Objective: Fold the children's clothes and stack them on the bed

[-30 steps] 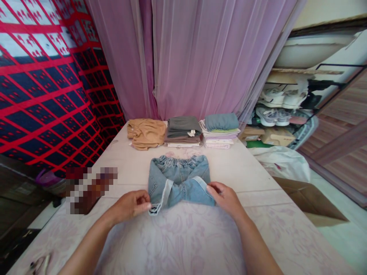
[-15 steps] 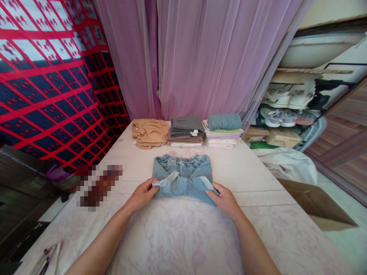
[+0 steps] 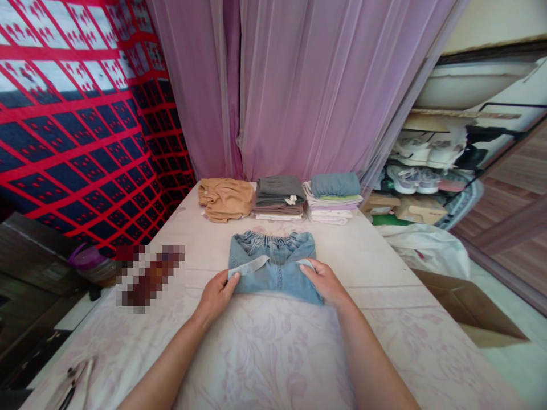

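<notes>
Light blue denim shorts (image 3: 273, 279) with a gathered elastic waistband lie on the table in front of me, the waistband pointing away. Their legs are folded up toward the waist, so the pale turned hems show on top. My left hand (image 3: 219, 293) pinches the left hem at its outer corner, thumb on top. On the other side, my right hand (image 3: 322, 280) grips the right hem, thumb and fingers closed on the cloth and covering part of it.
Behind the shorts stand tan folded clothing (image 3: 226, 199), a dark grey-topped clothes stack (image 3: 280, 196) and a blue-topped stack (image 3: 334, 193). Metal tools (image 3: 74, 381) lie at the near left. Right of the table are a cardboard box (image 3: 468, 304) and a shoe rack (image 3: 427, 156).
My right hand has slid inward and slightly up along the right hem. The left hand still holds its hem and has shifted little.
</notes>
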Action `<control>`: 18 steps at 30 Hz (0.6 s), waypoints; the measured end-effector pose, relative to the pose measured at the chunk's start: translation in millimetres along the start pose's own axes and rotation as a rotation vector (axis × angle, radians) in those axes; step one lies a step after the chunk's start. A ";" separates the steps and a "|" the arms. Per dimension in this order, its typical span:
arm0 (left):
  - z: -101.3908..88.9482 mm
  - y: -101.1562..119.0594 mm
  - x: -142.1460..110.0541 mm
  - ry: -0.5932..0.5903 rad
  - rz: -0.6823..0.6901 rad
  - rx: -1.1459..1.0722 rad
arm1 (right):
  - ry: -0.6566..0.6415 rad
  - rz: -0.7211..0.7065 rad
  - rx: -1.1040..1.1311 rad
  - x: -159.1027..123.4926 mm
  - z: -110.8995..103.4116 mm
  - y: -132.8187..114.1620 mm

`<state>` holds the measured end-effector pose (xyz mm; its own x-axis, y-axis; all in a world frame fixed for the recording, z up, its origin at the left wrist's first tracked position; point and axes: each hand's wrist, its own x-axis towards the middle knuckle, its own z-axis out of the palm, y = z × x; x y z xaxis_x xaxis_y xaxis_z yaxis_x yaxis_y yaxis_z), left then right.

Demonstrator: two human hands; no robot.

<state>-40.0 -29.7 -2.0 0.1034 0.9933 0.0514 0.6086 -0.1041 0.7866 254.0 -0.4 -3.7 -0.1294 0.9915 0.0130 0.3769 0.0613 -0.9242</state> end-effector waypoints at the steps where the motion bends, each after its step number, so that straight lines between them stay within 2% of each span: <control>1: -1.1 -0.8 3.1 -0.003 -0.053 -0.007 | 0.023 0.001 0.038 3.2 0.9 3.4; 4: -3.1 2.1 10.2 0.001 -0.198 0.151 | 0.192 0.020 -0.004 12.4 3.4 14.8; 7: -3.6 8.9 9.9 0.023 -0.177 0.336 | 0.318 0.039 -0.030 13.7 -0.4 23.7; 11: -0.8 20.7 1.4 0.184 0.149 0.409 | 0.473 0.098 -0.009 -6.2 -21.4 27.2; 12: 1.4 25.0 0.1 0.185 0.243 0.423 | 0.508 0.132 -0.027 -13.9 -27.3 26.7; 14: 8.7 34.5 1.3 0.088 0.432 0.458 | 0.498 0.180 -0.089 -29.1 -35.8 24.3; 18: 31.3 46.0 16.9 -0.219 0.730 0.556 | 0.303 0.178 -0.241 -47.4 -31.9 17.6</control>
<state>14.3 -19.2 15.8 0.7185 0.6471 0.2548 0.6168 -0.7622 0.1963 295.9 -42.6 -8.3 0.2190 0.9757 0.0060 0.5771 -0.1245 -0.8072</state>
